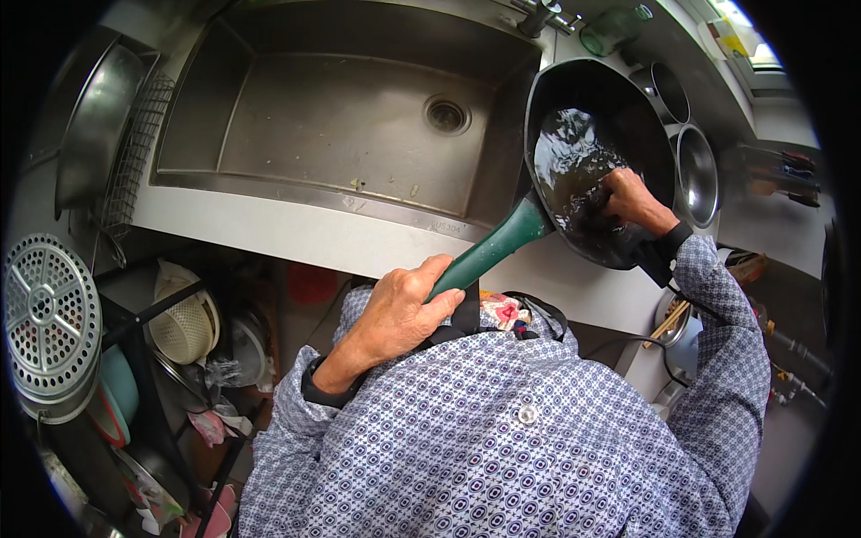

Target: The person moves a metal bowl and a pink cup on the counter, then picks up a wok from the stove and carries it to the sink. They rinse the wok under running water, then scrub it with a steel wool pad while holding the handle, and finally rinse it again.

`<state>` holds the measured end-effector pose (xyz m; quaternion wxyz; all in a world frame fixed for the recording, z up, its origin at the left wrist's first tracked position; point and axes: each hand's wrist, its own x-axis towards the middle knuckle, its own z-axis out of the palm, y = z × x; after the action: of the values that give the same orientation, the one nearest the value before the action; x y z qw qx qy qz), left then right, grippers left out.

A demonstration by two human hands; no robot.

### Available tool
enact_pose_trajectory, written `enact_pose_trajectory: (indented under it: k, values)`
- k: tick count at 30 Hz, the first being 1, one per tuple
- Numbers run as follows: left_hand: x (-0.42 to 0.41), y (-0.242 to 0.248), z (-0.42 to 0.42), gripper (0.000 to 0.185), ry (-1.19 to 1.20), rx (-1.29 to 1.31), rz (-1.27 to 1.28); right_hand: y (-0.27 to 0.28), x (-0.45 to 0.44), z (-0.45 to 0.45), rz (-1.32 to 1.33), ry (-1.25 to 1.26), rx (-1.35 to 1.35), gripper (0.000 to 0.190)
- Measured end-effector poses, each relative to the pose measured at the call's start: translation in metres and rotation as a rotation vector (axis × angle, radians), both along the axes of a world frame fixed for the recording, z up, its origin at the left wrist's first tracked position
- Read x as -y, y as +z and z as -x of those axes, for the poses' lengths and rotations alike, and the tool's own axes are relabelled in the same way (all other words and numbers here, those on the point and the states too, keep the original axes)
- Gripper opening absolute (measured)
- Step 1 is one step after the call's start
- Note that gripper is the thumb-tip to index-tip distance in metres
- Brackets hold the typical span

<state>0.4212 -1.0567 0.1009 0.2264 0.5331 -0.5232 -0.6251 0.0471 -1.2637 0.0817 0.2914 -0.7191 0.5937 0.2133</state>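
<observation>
My left hand (397, 316) grips the end of the green handle (501, 245) of a deep black wok (599, 87). The wok sits at the right end of the sink, its left rim beside the basin. Water (572, 158) ripples and reflects light inside it. My right hand (632, 195) reaches over the wok's near right side with its fingers curled down at the water. Those fingertips are hidden, so whether they hold anything cannot be made out.
A stainless steel sink (336, 121) with a drain (446, 115) lies ahead. Beyond the wok stand a faucet (538, 17), a green glass jar (612, 30) and a metal bowl (697, 175). A rack at left holds a perforated steamer tray (67, 309) and a cream colander (181, 326).
</observation>
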Motion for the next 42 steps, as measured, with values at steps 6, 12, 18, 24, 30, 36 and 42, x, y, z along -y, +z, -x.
enact_pose_trajectory:
  k: [6, 12, 18, 24, 30, 36, 42]
  values:
    - [0.003, -0.002, 0.002, 0.031, -0.003, 0.002, 0.026, -0.027, 0.041, 0.036, 0.381, 0.164, 0.032, 0.006]
    - [0.004, -0.006, 0.004, 0.033, 0.008, -0.025, 0.047, -0.052, 0.083, 0.018, 0.708, 0.279, 0.083, 0.010]
    - [0.004, -0.002, 0.004, 0.035, 0.010, -0.009, 0.036, -0.049, 0.074, -0.064, 0.493, 0.366, 0.212, 0.013]
    - [0.004, 0.002, 0.009, 0.032, 0.057, -0.044, 0.124, -0.023, 0.002, -0.053, 0.274, 0.457, 0.198, 0.014]
    - [0.004, 0.005, 0.005, 0.033, 0.025, -0.027, 0.007, -0.011, -0.011, 0.001, 0.276, 0.473, -0.014, 0.013]
    - [0.004, 0.007, 0.007, 0.032, 0.046, -0.040, 0.011, -0.008, 0.038, 0.022, 0.487, 0.525, -0.130, 0.016]
    - [0.003, 0.011, 0.008, 0.031, 0.066, -0.040, -0.034, -0.021, 0.087, -0.018, 0.883, 0.815, -0.106, 0.010]
